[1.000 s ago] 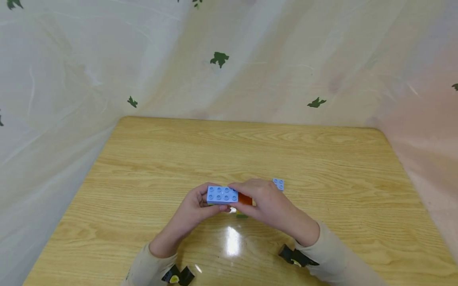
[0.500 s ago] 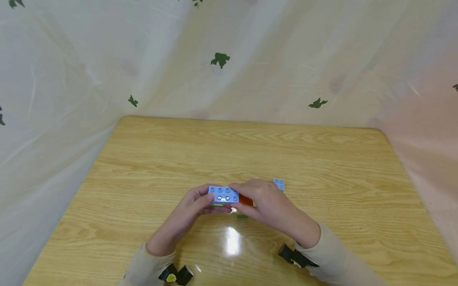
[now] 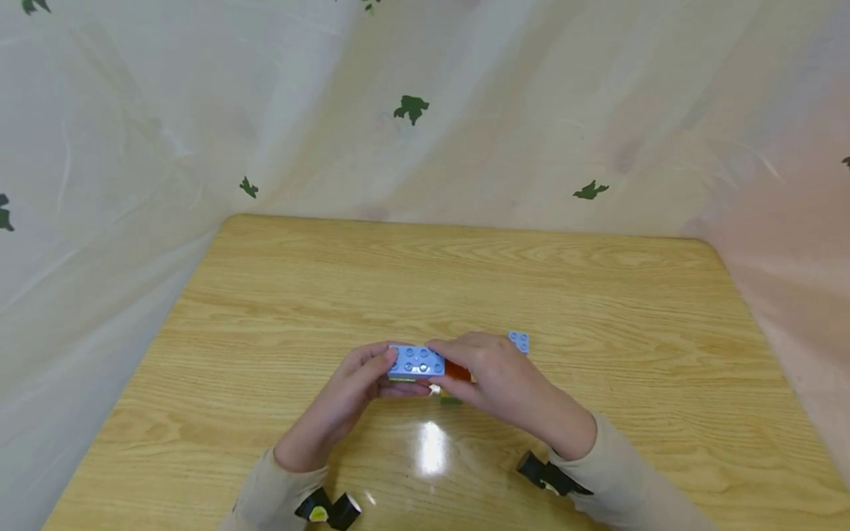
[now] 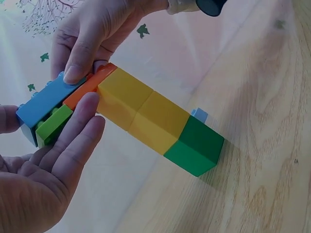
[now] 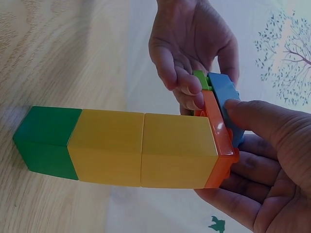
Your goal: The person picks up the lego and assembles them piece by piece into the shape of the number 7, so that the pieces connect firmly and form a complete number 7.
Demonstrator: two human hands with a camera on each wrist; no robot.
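Note:
A tower of toy building bricks stands upright on the table: a dark green block (image 4: 195, 146) at the bottom, two yellow blocks (image 5: 104, 145) above it, then a flat orange brick (image 4: 92, 85). Across the top lies a long blue brick (image 3: 417, 361), overhanging to the left, with a lime green brick (image 4: 54, 126) under the overhang. My left hand (image 3: 358, 380) pinches that end, thumb on the blue studs and fingers below the lime brick. Thumb and fingers of my right hand (image 3: 494, 369) grip the blue brick's right end. The head view mostly hides the tower beneath my hands.
A small light blue brick (image 3: 520, 341) with studs lies on the wooden table (image 3: 598, 295) just beyond my right hand. Pale curtain (image 3: 319, 110) with green leaf shapes surrounds the table's back and sides.
My left thumb has moved from the blue brick's near side up onto its left-end studs, while the fingers stay underneath. The right hand keeps its grip in place.

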